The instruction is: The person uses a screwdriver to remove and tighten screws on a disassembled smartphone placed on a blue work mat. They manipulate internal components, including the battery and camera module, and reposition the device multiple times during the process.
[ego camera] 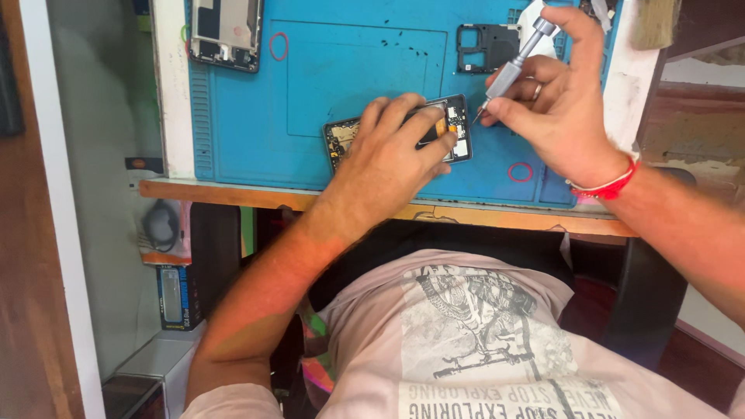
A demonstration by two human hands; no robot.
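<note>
An opened phone [458, 128] with bare circuit parts lies on a blue work mat [310, 93]. My left hand [392, 159] presses down on it, fingers spread over its middle. My right hand [563, 101], with a red thread around the wrist, grips a silver precision screwdriver [512, 66]. The screwdriver slants down, and its tip sits at the phone's upper right corner.
Another opened phone frame [225, 31] lies at the mat's far left. A black inner cover plate [487, 46] rests behind the phone. Two small red rings [278, 46] [521, 171] lie on the mat. A brush [654, 23] is at the top right. The table's wooden edge [233, 194] runs in front.
</note>
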